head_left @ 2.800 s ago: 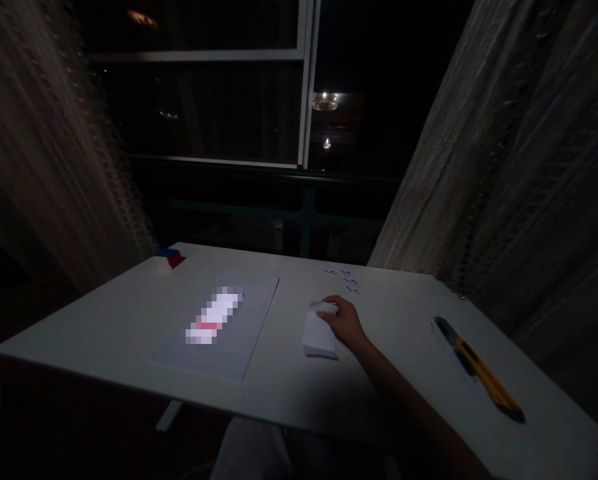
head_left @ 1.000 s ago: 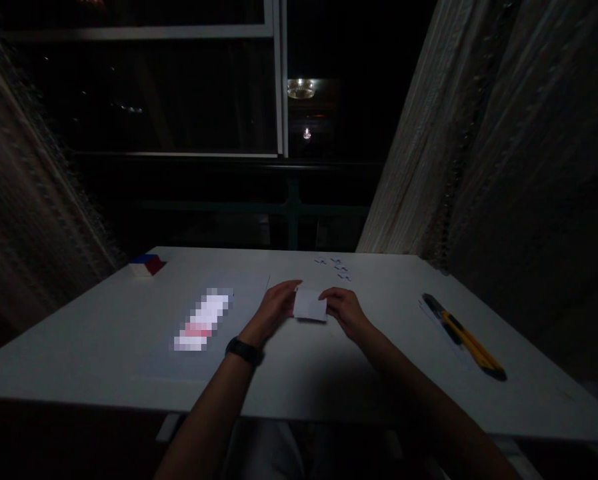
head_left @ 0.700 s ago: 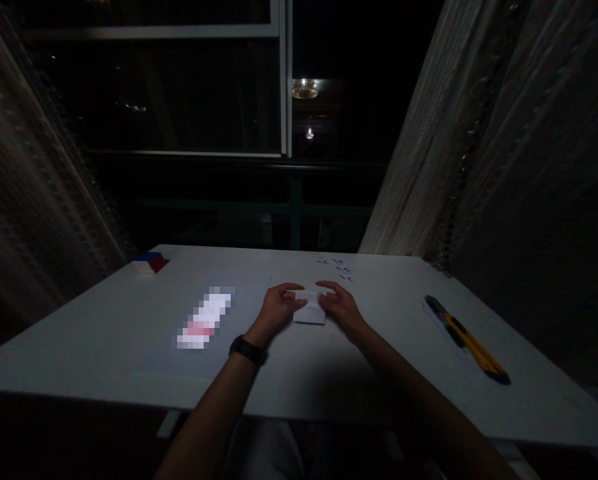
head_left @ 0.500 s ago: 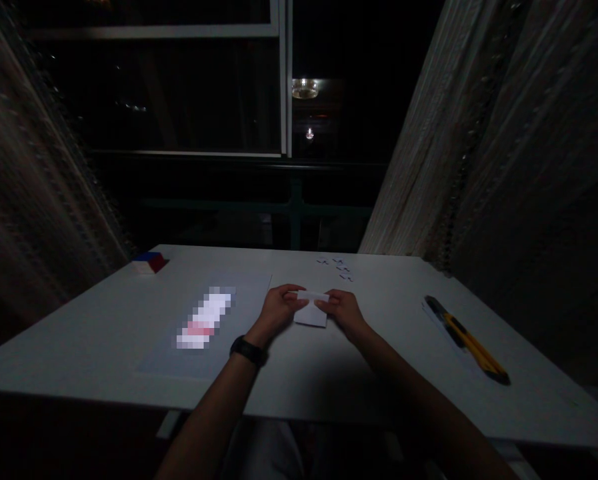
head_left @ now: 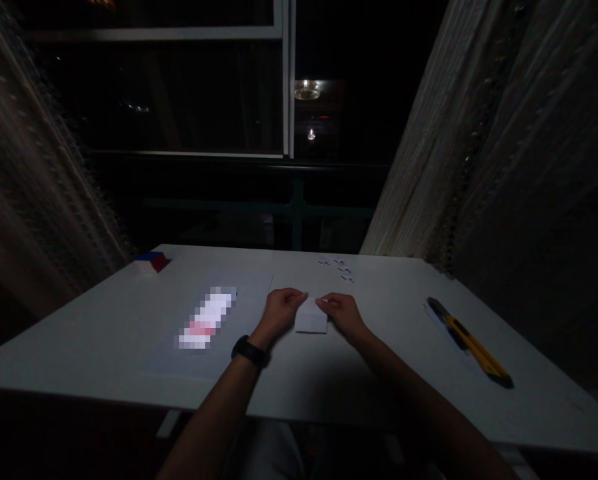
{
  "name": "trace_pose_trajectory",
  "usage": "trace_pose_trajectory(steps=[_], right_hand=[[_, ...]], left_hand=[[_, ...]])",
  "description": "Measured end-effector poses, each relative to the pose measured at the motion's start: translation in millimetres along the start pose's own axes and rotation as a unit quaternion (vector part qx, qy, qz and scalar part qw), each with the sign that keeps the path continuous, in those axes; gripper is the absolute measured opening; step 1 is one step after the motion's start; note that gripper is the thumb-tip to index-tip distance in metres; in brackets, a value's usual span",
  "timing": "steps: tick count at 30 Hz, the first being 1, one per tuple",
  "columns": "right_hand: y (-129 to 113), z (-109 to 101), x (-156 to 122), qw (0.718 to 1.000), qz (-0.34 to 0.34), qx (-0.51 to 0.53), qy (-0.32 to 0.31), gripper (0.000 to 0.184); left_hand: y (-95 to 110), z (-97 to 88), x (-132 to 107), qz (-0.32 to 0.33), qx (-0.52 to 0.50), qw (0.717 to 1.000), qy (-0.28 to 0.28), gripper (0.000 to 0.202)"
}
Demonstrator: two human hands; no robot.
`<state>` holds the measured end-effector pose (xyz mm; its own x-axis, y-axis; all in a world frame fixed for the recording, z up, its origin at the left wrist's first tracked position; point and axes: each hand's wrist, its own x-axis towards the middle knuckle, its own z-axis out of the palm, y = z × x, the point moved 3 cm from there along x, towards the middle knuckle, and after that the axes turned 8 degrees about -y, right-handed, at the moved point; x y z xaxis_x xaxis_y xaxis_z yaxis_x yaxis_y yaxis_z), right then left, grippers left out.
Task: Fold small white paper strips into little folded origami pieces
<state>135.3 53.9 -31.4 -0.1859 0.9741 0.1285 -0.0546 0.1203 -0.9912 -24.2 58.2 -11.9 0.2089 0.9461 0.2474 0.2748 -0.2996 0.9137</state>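
At the far left hangs a curtain (head_left: pixel 43 160), and next to it a small block (head_left: pixel 152 263) in blue, red and white sits near the back left corner of the white table (head_left: pixel 283 397). To the right of the block, a large sheet (head_left: pixel 179 365) lies flat, bearing a bright, pixelated patch with a pink band. A dark watch (head_left: pixel 249 351) circles the left wrist, and the left hand (head_left: pixel 281 311) pinches the upper left corner of a folded white paper (head_left: pixel 311 323). The paper is in the middle of the table, to the right of the sheet; in this dim light it looks to be resting on the tabletop, though that is hard to judge. The right hand (head_left: pixel 343 313) pinches its upper right corner, thumb on the near face. Beyond the right hand, a few small scraps (head_left: pixel 347 279) with dark marks lie near the back edge. Well to the right, a yellow and black cutter (head_left: pixel 471 343) lies slantwise on the table, below a second, pale curtain (head_left: pixel 419 133).
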Motion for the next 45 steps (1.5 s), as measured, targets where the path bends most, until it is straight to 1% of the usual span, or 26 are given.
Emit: trace_pose_trajectory(steps=[3, 5, 7, 9, 10, 12, 14, 17, 22, 25, 28, 30, 32, 34, 38, 40, 42, 43, 45], right_hand=[[-0.6, -1.4, -0.4, 1.0, -0.004, -0.009, 0.019, 0.031], [-1.9, -1.1, -1.0, 1.0, -0.009, 0.003, 0.003, 0.034], [-3.6, 0.0, -1.6, 0.999, -0.017, 0.028, -0.031, 0.043], [-4.4, 0.4, -1.8, 0.997, -0.02, 0.057, -0.058, 0.053], [-4.2, 0.2, -1.6, 0.996, -0.017, 0.066, -0.065, 0.054], [-2.9, -0.7, -0.9, 0.995, -0.012, 0.073, -0.069, 0.05], [-1.3, -1.7, 0.2, 0.995, -0.013, 0.068, -0.065, 0.044], [0.2, -3.5, 1.7, 0.997, -0.034, 0.054, -0.048, 0.041], [2.8, -6.8, 4.3, 0.996, -0.043, 0.067, -0.039, 0.037], [2.5, -7.3, 5.1, 0.996, -0.05, 0.064, -0.04, 0.036], [-0.2, -5.0, 4.5, 0.996, -0.059, 0.046, -0.045, 0.038], [-2.7, -2.6, 3.4, 0.996, -0.061, 0.037, -0.05, 0.036], [-5.2, -1.5, 2.3, 0.997, -0.067, 0.021, -0.041, 0.03], [-6.0, -1.7, 1.8, 0.998, -0.065, 0.002, -0.023, 0.027], [-0.3, -5.6, 2.8, 0.999, -0.031, 0.0, 0.025, 0.026], [2.5, -7.2, 3.2, 0.999, -0.017, 0.008, 0.039, 0.031], [3.3, -7.3, 3.3, 0.999, -0.013, 0.009, 0.039, 0.036], [3.1, -6.9, 3.2, 0.999, -0.013, 0.007, 0.036, 0.038], [2.3, -4.9, 2.8, 1.0, -0.014, 0.001, 0.024, 0.04]], left_hand=[[2.1, 4.0, -1.9, 0.01, 0.007, 1.0, -0.024, 0.031], [0.6, 4.3, -1.5, 0.01, 0.002, 1.0, -0.02, 0.029], [-3.7, 1.2, 0.5, -0.006, -0.015, 1.0, 0.009, 0.028], [-8.7, -4.4, 2.9, -0.028, -0.029, 0.998, 0.058, 0.028], [-10.5, -7.3, 3.9, -0.034, -0.031, 0.996, 0.082, 0.027], [-12.6, -11.9, 5.3, -0.036, -0.044, 0.992, 0.116, 0.028], [-13.3, -13.4, 6.0, -0.033, -0.078, 0.989, 0.122, 0.033], [-12.3, -11.4, 5.8, -0.029, -0.132, 0.985, 0.108, 0.038], [-8.3, -7.8, 3.9, -0.031, -0.168, 0.98, 0.105, 0.032], [-7.3, -6.4, 3.3, -0.037, -0.191, 0.977, 0.09, 0.031], [-6.3, -3.3, 2.4, -0.044, -0.205, 0.976, 0.054, 0.033], [-5.0, 0.5, 1.6, -0.048, -0.204, 0.978, 0.012, 0.034], [-3.3, 4.5, 0.8, -0.045, -0.187, 0.981, -0.029, 0.036], [-1.8, 6.9, 0.0, -0.038, -0.157, 0.986, -0.049, 0.04], [0.7, 6.9, -3.3, -0.03, -0.112, 0.992, -0.045, 0.055], [3.4, 8.0, -5.5, -0.014, -0.103, 0.993, -0.063, 0.052], [5.9, 9.7, -6.7, 0.005, -0.085, 0.994, -0.075, 0.042], [6.1, 9.9, -6.6, 0.008, -0.077, 0.995, -0.066, 0.04], [4.5, 8.5, -5.2, 0.0, -0.059, 0.998, -0.023, 0.039]])
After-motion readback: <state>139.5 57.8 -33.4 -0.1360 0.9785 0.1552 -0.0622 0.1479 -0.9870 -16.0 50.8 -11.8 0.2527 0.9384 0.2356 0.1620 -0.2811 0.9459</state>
